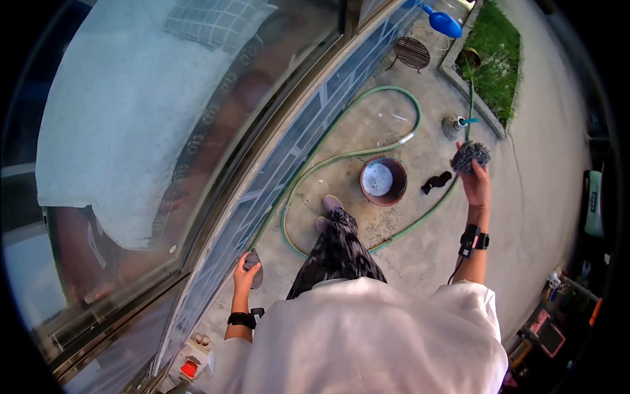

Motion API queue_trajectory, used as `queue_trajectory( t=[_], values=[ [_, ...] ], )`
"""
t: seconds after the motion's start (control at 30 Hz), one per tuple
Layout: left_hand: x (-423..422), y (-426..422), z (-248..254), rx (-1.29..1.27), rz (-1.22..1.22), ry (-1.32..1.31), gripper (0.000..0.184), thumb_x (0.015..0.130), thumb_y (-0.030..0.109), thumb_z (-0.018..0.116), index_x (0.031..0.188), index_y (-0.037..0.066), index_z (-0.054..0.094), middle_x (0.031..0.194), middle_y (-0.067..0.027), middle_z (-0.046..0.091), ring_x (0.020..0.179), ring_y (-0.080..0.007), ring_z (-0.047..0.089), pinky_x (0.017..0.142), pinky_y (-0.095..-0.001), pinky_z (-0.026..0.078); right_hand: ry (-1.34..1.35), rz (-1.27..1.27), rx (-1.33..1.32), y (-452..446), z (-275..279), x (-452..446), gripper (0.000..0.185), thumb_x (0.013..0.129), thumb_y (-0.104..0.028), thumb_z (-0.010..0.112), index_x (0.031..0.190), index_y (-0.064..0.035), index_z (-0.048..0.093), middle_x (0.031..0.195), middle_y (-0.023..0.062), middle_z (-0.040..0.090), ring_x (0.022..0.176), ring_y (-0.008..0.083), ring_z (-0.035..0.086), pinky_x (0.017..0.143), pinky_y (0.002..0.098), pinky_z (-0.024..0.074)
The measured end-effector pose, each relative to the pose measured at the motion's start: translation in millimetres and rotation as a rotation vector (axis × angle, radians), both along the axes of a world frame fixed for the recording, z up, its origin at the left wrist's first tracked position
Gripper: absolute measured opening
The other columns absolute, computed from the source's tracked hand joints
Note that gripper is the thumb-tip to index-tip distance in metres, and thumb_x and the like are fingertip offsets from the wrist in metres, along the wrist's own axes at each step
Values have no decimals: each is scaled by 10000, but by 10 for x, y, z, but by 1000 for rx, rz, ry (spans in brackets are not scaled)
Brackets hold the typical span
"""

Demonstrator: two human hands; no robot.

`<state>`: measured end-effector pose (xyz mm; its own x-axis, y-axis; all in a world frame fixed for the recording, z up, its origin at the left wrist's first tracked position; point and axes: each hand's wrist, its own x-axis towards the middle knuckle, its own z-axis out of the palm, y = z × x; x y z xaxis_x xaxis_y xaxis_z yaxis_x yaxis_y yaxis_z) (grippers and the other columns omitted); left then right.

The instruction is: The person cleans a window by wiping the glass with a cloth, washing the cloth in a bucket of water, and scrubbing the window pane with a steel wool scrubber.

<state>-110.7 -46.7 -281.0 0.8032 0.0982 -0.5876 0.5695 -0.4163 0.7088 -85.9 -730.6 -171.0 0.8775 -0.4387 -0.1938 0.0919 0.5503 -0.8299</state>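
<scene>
Holding a flat grey thing, left grip is left of the bucket; right grip holds fluffy bundle; work seems unfinished.

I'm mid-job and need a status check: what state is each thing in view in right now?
Left hand: closed on the grey item.
Grey item: held.
Right hand: gripping the speckled dark bundle.
Speckled dark bundle: held, off the ground.
Brown bucket: upright, white foam-like contents.
Green hose: looped; flow can't be told.
Black cloth: crumpled, on concrete.
Slatted stool: upright.
</scene>
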Motion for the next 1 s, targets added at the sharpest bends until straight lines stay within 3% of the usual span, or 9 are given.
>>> queue_trajectory(
  t=[0.2, 0.27, 0.37, 0.4, 0.47, 0.6, 0.7, 0.9, 1.0],
  values=[
    [80, -122, 578, -48, 67, -58, 538, 738, 170, 769, 1230, 64, 580, 1101, -96, 635, 1006, -187, 591, 883, -312, 455, -432, -92, 109, 71, 106, 288, 470, 908, -87, 556, 1353, -116, 409, 1343, 125, 492, 1288, 322, 428, 1031, 523, 397],
    [-71, 47, 405, 76, 19, -185, 549, 729, 213, 783, 1224, 77, 589, 1096, -92, 645, 990, -189, 606, 849, -307, 476, 61, -93, 62, 32, -1347, 7, 421, 899, -192, 580, 1296, -86, 485, 1263, 111, 572, 1193, 321, 525, 972, 466, 443],
    [-319, 128, 442, 85, 59, -149, 574, 715, 243, 800, 1228, 94, 591, 1081, -93, 650, 986, -181, 612, 855, -308, 479, 1350, 472, -1223, 323, -2779, -1342, 439, 852, -387, 603, 1086, -17, 634, 1036, 241, 651, 981, 391, 627, 822, 453, 504],
    [-420, 194, 408, 70, 90, -198, 589, 703, 250, 810, 1226, 89, 592, 1062, -92, 658, 978, -174, 618, 861, -310, 483, 1427, 296, -1095, 688, -2597, -1428, 447, 832, -393, 618, 1065, -11, 639, 1017, 247, 652, 986, 403, 621, 852, 451, 498],
    [-601, 323, 265, 120, 170, -224, 590, 689, 236, 817, 1217, 85, 600, 1044, -91, 668, 956, -176, 634, 854, -319, 497, 1385, 755, -1219, 803, -2769, -1511, 353, 841, -311, 601, 1028, -20, 671, 1087, 198, 655, 1055, 356, 610, 863, 429, 495],
    [-539, 258, 410, 178, 206, -205, 594, 686, 275, 813, 1206, 75, 606, 1051, -104, 672, 954, -187, 641, 835, -310, 500, 1305, 324, -1056, 500, -3087, -577, 491, 740, -251, 686, 1145, -3, 558, 1129, 178, 641, 1043, 329, 619, 838, 387, 498],
    [-295, 15, 674, 99, 303, -249, 607, 692, 303, 808, 1217, 79, 602, 1052, -111, 670, 955, -193, 637, 839, -311, 495, 1107, 353, -1243, 486, -1990, 553, 565, 689, -254, 739, 1099, 19, 462, 1040, 269, 632, 1002, 422, 606, 821, 466, 494],
    [-28, -531, 1162, -20, 370, -324, 589, 713, 314, 810, 1209, 69, 609, 1037, -86, 668, 947, -154, 617, 864, -284, 470, 678, 697, -1836, 261, -811, 2108, 191, 730, -165, 667, 897, -224, 737, 1015, 127, 639, 999, 323, 614, 850, 383, 498],
    [23, -770, 1456, -67, 388, -406, 562, 720, 286, 810, 1204, 77, 617, 1035, -79, 670, 952, -140, 613, 862, -280, 468, -71, 1002, -1897, 480, 582, 2740, 340, 642, -133, 684, 978, -173, 710, 1026, 105, 626, 991, 293, 604, 862, 382, 497]
  ],
)
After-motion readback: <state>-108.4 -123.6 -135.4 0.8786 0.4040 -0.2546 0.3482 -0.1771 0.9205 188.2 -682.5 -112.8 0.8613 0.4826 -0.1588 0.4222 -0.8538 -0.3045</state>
